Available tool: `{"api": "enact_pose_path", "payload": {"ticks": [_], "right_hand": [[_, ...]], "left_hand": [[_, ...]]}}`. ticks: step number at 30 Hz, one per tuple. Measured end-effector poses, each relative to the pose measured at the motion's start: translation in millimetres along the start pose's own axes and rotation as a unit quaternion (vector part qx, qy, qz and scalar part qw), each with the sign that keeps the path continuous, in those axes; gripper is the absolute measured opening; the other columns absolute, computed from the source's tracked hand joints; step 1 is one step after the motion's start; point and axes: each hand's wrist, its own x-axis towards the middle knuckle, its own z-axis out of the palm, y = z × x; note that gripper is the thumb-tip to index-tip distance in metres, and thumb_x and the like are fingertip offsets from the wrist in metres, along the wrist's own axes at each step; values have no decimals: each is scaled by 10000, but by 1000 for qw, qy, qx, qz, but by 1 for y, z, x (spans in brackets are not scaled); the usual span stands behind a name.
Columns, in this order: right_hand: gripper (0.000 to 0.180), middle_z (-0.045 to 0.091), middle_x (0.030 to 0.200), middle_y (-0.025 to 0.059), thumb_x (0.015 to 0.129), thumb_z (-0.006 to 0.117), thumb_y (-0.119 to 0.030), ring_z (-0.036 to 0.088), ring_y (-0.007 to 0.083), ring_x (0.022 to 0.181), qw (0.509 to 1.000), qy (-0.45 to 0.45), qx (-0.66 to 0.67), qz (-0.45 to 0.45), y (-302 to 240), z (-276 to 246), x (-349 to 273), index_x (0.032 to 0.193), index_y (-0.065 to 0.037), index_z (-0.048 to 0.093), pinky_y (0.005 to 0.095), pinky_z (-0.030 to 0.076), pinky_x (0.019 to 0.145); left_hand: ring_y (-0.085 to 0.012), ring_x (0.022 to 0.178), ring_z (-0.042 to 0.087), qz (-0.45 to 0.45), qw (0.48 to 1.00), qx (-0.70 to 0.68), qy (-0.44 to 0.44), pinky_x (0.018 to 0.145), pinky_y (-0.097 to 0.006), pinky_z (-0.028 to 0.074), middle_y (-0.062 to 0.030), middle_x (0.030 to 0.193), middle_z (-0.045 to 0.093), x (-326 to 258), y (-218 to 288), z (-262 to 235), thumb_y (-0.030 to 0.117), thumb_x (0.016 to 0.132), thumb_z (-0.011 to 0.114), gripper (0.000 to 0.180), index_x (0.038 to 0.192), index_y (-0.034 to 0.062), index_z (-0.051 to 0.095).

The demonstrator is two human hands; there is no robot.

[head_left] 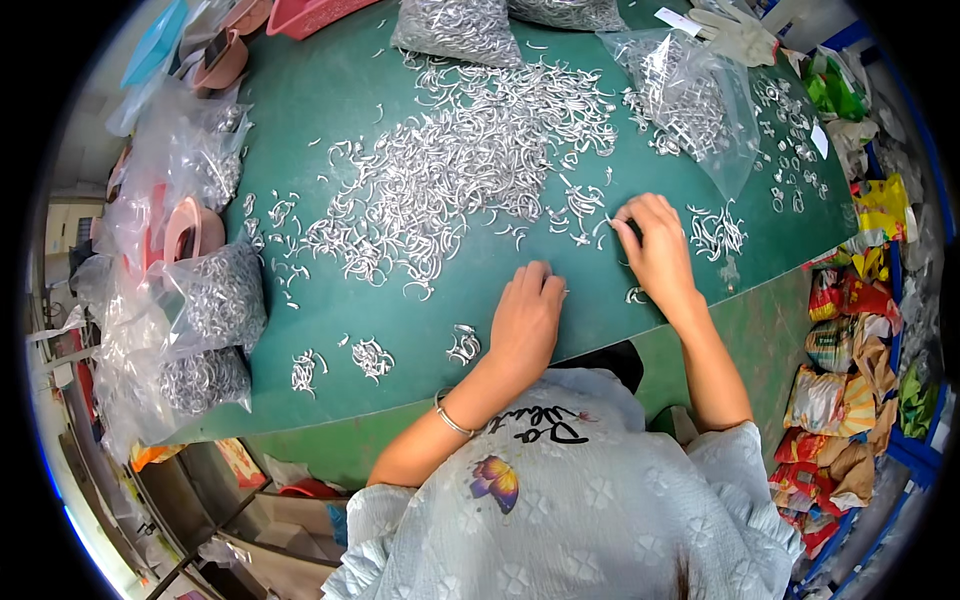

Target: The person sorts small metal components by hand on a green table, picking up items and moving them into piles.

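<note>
Crescents of silver-coloured metal (460, 170), heaped loosely on the flat green tabletop (590, 325), should handle light, stiff and slippery; I'd pinch mid-curve. They look slim and shiny. Remotely, I see the bare right hand (652, 245) narrowed beside one; I can't tell whether it, or the curled bare left hand (528, 315), holds any.

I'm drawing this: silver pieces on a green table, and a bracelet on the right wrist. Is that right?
Not quite: the head view shows the bracelet on the left wrist, not the right. The silver pieces are on a green table.
</note>
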Motion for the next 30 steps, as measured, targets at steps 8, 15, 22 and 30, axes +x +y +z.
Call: {"api": "enact_pose_path", "payload": {"ticks": [8, 15, 22, 30], "right_hand": [[109, 559, 859, 91, 801, 690, -75, 524, 290, 861, 997, 47, -53, -32, -7, 4, 2, 866, -30, 614, 390, 392, 746], [58, 578, 853, 80, 811, 664, -50, 536, 271, 838, 998, 13, 15, -62, -14, -14, -17, 861, -36, 639, 378, 392, 724], [59, 630, 878, 110, 816, 653, -3, 573, 303, 845, 995, 19, 97, -5, -12, -15, -20, 873, 0, 635, 390, 441, 763], [66, 611, 836, 109, 791, 665, -11, 556, 295, 846, 993, -78, 71, -59, -27, -16, -25, 853, -23, 646, 379, 411, 742]], "left_hand": [[-318, 866, 547, 8, 998, -47, 42, 752, -395, 452, -124, 981, 550, -4, 10, 1, -10, 809, 647, 126, 924, 3, 597], [-296, 851, 542, 11, 996, -49, 80, 729, -387, 426, -108, 961, 561, -8, 7, 7, 9, 812, 651, 138, 939, 20, 596], [-306, 871, 557, -18, 994, -42, 94, 749, -387, 446, -116, 959, 581, -7, 8, 6, -12, 795, 674, 155, 931, 19, 608], [-311, 897, 558, -19, 994, -53, 99, 776, -389, 451, -123, 993, 581, -5, 10, 7, -16, 790, 678, 169, 940, 20, 608]]}}
